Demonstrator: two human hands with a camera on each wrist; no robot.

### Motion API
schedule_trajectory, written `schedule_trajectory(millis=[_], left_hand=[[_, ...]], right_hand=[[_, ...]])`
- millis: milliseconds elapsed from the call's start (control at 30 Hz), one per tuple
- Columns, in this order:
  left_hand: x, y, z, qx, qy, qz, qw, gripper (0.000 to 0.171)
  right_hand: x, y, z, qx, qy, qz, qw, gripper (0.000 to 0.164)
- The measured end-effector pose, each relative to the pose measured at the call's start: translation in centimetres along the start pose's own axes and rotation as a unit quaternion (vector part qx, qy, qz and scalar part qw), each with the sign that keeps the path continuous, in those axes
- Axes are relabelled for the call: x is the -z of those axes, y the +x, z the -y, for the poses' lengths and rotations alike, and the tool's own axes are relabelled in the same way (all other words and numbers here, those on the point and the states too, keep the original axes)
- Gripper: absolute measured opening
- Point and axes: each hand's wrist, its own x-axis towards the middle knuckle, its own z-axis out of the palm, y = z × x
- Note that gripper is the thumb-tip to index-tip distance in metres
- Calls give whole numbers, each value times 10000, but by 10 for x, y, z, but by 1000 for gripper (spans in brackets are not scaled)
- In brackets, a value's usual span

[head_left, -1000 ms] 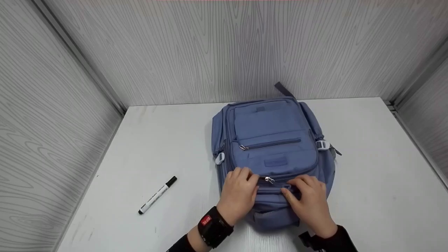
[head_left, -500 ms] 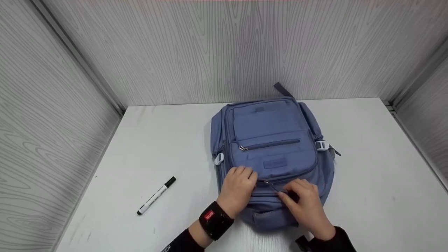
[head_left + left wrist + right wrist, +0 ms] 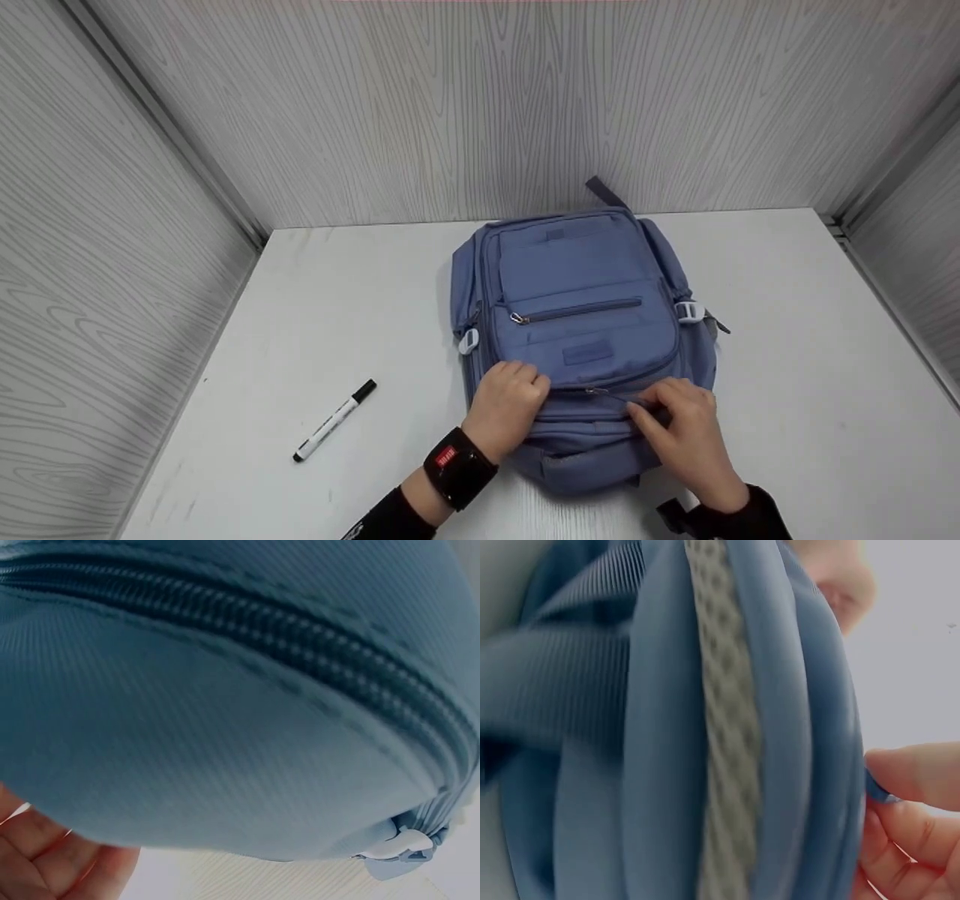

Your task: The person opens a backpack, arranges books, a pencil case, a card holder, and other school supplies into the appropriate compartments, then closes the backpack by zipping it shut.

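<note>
A blue backpack [image 3: 585, 262] lies front side up on the white table, its lower zipper facing me in the head view. My left hand [image 3: 505, 409] grips the fabric at the left end of that zipper, fingers curled. In the left wrist view, fingers [image 3: 56, 862] show at the lower left beside the fabric. With thumb and forefinger my right hand [image 3: 686, 435] pinches the blue zipper pull [image 3: 877, 789]. A cord runs from it to the metal slider [image 3: 596, 391]. The palm sides of both hands are hidden in the head view.
Left of the backpack lies a white marker [image 3: 334, 421] with a black cap. A second zipper [image 3: 577, 310] crosses the backpack's front. White strap buckles [image 3: 690, 311] sit at its sides. Grey wood-grain panels [image 3: 480, 105] enclose the table [image 3: 360, 300] at the back and sides.
My right hand first shifted slightly left and took the zipper pull, then moved right, drawing the slider along the zipper. The left hand keeps its grip in nearly the same place.
</note>
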Motion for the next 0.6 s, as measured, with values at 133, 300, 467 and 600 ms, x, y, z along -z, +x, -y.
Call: schedule_trajectory(millis=[133,300,467,600], left_hand=[[0,0,1,7,6,-118,9999,11],[1,0,0,26,15,-110,9999,9],[0,0,1,29,64,-131,9999,10],[-1,0,1,22,82,-283,9996,13]], right_hand=[[13,3,-13,-57,-168,-260,9995,21],[31,10,-31,-74,-421,-496,9979,16],[46,23,-51,-205,-696,-671,9951,11],[51,35,-66,-346,-869,-619,9937,9]])
